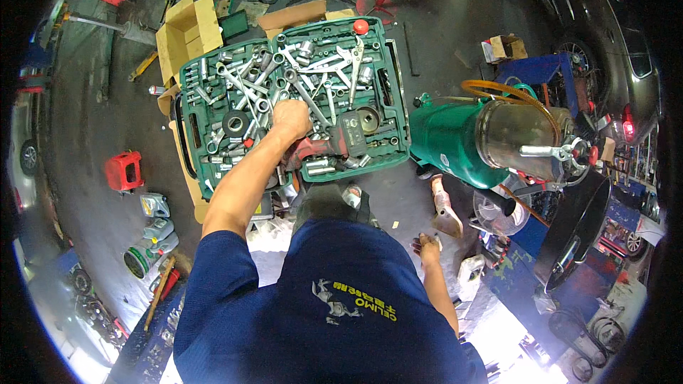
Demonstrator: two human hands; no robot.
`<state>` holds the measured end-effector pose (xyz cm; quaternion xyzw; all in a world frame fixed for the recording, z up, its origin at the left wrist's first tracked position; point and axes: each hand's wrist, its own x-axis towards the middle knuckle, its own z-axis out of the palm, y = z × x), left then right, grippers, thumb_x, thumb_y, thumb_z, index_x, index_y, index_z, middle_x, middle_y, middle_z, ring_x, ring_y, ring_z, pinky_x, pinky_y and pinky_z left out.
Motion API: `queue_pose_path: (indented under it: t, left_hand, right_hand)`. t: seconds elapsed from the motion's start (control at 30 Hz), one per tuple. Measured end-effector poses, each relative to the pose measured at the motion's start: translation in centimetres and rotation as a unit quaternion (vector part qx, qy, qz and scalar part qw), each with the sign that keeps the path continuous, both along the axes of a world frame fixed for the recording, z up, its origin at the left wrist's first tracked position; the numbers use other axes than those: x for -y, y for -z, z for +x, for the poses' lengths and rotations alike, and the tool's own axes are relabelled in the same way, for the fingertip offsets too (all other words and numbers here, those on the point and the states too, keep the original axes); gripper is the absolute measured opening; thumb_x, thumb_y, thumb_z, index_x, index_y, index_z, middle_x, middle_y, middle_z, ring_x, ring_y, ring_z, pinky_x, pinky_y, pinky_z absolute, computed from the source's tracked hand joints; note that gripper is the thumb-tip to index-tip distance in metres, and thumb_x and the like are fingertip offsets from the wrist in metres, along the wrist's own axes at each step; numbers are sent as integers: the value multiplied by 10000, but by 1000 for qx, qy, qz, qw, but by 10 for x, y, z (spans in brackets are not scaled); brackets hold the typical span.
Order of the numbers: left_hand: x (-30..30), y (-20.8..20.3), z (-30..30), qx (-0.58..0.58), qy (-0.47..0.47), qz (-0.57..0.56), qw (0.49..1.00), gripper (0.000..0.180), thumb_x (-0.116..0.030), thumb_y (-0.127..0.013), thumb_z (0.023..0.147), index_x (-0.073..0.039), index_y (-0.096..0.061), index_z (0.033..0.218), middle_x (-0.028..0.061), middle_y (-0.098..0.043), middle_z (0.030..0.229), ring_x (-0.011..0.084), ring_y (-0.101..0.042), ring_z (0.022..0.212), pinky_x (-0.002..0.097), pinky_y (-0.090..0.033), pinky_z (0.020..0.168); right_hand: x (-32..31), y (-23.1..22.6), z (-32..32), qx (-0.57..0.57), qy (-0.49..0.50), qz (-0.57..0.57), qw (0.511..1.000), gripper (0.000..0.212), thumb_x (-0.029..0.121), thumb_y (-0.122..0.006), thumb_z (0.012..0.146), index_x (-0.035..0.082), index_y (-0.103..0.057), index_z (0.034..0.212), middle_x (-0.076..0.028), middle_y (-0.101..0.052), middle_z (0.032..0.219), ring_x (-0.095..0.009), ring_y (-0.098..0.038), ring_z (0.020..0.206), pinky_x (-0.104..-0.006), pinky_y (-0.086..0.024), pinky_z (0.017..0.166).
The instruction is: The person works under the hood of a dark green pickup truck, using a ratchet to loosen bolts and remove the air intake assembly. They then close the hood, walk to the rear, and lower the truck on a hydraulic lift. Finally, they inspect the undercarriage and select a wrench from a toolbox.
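My left hand reaches over an open green tool case, its fingers curled down among the tools. Whatever it grips is hidden beneath the hand. Right beside it lies a red and black cordless power tool. Combination wrenches, locking pliers and many loose sockets are heaped in both halves of the case. A black tape roll rests on the left half. Low on the right, my right hand hangs away from the case, fingers curled round something small and pale that I cannot make out.
A green tank with a clear cylinder and hose stands right of the case. Open cardboard boxes sit behind it. A red stool-like object and several bottles stand on the left floor. A dark car is at far right.
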<state>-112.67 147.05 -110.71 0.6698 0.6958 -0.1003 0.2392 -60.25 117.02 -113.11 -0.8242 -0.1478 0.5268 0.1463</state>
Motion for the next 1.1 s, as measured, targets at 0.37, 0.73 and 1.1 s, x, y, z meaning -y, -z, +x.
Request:
queue_pose_path:
  t: [0.37, 0.73, 1.1]
  left_hand:
    - [-67, -16, -44, 213, -112, 109, 965, 320, -297, -755, 810, -27, -740, 982, 237, -737, 950, 422, -711, 914, 492, -559, 846]
    - [-3, -85, -119, 586, -457, 232, 628, 199, -146, -690, 1011, 8, -615, 1112, 146, -746, 1036, 211, -744, 920, 315, -638, 813]
    - [205, -109, 37, 625, -539, 162, 541, 180, -157, -732, 977, -16, -648, 1050, 108, -761, 925, 170, -738, 804, 302, -617, 707]
  right_hand:
    - [22, 12, 1, -2, 1, -25, 1000, 311, 342, -633, 1029, 57, -680, 1146, -61, -731, 928, -165, -688, 782, -335, -546, 682]
    - [-35, 4, -7, -1, -78, 3, 997, 296, 289, -603, 1055, 10, -698, 1088, -80, -730, 925, -167, -682, 761, -318, -542, 669]
    - [-167, -106, -184, -179, -491, 225, 822, 435, 342, -581, 1051, -28, -665, 1263, -135, -746, 1044, -186, -686, 899, -336, -538, 820]
